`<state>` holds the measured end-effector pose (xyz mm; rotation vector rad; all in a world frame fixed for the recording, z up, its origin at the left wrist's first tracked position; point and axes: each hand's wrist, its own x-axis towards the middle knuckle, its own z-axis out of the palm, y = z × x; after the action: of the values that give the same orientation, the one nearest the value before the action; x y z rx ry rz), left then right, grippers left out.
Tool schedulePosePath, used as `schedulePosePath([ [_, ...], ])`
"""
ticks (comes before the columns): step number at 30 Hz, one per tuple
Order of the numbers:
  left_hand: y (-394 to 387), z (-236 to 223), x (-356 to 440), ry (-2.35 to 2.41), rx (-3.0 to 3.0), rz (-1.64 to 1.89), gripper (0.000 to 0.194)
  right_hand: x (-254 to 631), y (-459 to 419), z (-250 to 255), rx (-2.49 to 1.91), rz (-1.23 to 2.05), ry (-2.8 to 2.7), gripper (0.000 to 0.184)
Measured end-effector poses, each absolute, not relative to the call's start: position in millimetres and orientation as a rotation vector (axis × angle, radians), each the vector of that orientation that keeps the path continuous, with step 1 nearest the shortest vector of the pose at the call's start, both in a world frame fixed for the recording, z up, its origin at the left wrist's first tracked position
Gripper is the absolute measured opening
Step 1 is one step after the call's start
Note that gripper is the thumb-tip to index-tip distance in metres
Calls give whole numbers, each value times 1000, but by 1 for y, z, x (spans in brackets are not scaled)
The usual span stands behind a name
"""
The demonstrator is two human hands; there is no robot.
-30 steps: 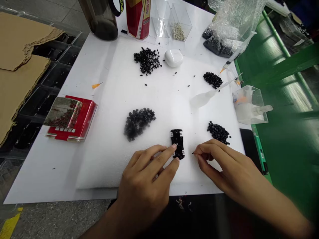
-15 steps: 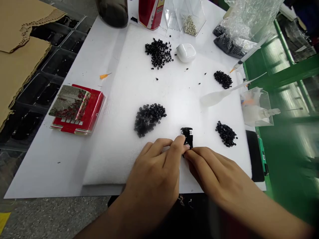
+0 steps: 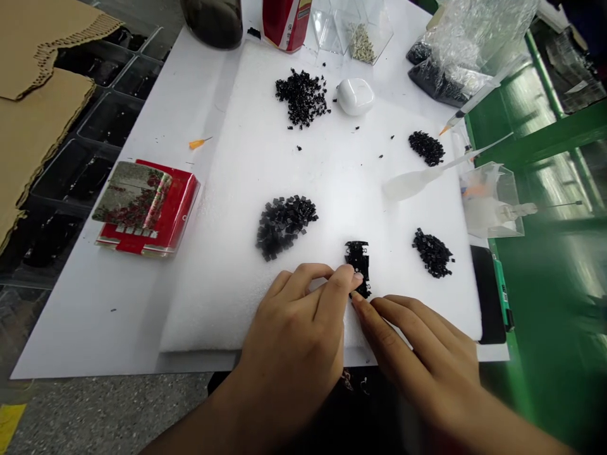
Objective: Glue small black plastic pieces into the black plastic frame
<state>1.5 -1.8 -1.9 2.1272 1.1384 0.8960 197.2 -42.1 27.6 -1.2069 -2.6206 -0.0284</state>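
A small black plastic frame (image 3: 356,253) lies on the white foam sheet (image 3: 265,158), near its front edge. My left hand (image 3: 303,322) is curled, with index and middle fingertips pressed on the frame's lower left side. My right hand (image 3: 417,341) lies stretched out and low over the foam, its index fingertip touching the frame's bottom end. Nothing shows between the right fingers. A heap of black square pieces (image 3: 284,224) sits just left of the frame. A smaller black heap (image 3: 432,253) sits to its right.
Two more black heaps (image 3: 302,98) (image 3: 427,148) and a white case (image 3: 355,97) lie farther back. A dropper (image 3: 412,183), clear box (image 3: 493,202) and syringe (image 3: 474,104) are at right. A red box (image 3: 147,205) sits left, a bottle (image 3: 213,22) and red carton (image 3: 287,19) behind.
My right hand, pinching a tiny black piece a second ago, moved left to the frame and flattened out. My left fingers stayed on the frame.
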Motion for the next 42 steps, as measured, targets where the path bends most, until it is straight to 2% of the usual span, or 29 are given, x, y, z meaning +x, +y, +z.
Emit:
schedulePosePath([
  [3,-2,0,1,1148,2120,891,44,195,-46,28,-1307,29,-2461,35],
  [8,11,11,-2,1047,2251,794,44,208,-15,44,-1800,-91,-1877,8],
  [9,17,13,-1,1008,2327,752,46,213,-1,44,-1865,-100,-1720,13],
  [12,37,18,3,832,2579,574,59,227,47,35,-1790,118,-1571,68],
  [13,43,18,5,761,2627,522,62,229,61,30,-1771,191,-1599,74],
  [17,54,18,4,649,2657,442,57,227,81,16,-1675,357,-1569,33],
  [18,52,17,2,671,2669,469,55,226,76,16,-1625,367,-1490,30],
  [21,37,15,-6,791,2702,588,48,227,42,24,-1486,421,-1144,29],
  [26,11,9,-6,1027,2587,786,43,230,-12,30,-1428,751,-638,23],
  [30,9,5,1,1048,2553,875,39,217,-21,21,-1283,838,-600,36],
  [34,10,7,3,1036,2573,898,29,202,-20,16,-1307,732,-555,48],
  [42,10,8,9,1095,2518,924,26,192,-23,11,-1531,565,-508,34],
])
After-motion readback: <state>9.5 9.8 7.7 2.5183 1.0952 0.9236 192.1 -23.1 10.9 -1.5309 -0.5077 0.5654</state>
